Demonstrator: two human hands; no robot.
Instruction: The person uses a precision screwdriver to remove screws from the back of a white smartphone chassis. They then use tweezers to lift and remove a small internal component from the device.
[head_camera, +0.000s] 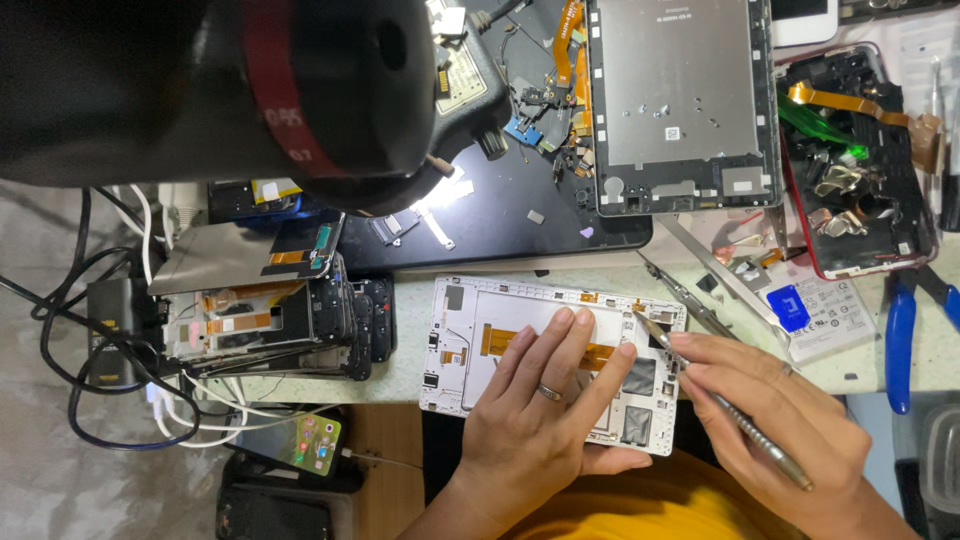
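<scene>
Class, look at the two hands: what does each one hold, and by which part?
The right hand grips a slim metal screwdriver along its shaft, like a pen. The left hand grasps nothing; it lies flat on the opened white tablet frame.

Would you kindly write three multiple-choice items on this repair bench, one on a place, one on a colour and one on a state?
1. Where does the left hand rest?
A. flat on the opened white tablet
B. on the blue-handled pliers
C. on the phone with the lit screen

2. What colour is the flat cable running under the left hand's fingers?
A. green
B. orange
C. black

3. How is the metal tool held?
A. lying loose on the bench
B. gripped in the right hand, tip at the tablet's upper right edge
C. held by the left hand

Key: 1 A, the palm and fingers lie on it; 2 B, an orange strip shows beside the fingers; 3 B, the right hand's fingers wrap around it.
</scene>
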